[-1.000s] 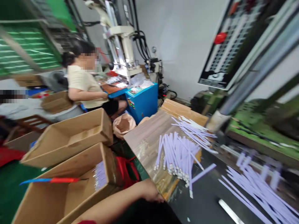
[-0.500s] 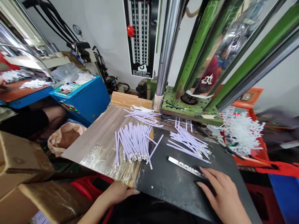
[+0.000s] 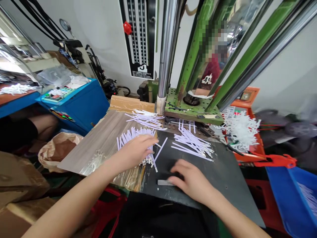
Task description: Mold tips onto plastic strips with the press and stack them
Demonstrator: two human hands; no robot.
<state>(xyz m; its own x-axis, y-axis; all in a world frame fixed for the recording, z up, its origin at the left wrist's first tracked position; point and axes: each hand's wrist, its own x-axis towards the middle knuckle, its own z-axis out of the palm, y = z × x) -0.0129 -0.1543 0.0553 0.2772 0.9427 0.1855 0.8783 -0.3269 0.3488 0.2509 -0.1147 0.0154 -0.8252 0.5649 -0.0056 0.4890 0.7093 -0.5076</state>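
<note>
My left hand (image 3: 137,150), off the board's edge now, lies open on the bundle of lilac flat cable strips (image 3: 135,135). My right hand (image 3: 189,180) has dragged the flat metal bar (image 3: 163,182) nearer, fingers pressing it.

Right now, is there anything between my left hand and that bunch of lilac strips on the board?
Nothing visible. The left hand already lies on top of the bunch of lilac strips, with no object between them. The right hand is apart, covering a metal bar on the black mat.

Left hand (image 3: 137,150) on lilac strips (image 3: 128,135), right hand (image 3: 190,180) over metal bar (image 3: 163,182).
</note>
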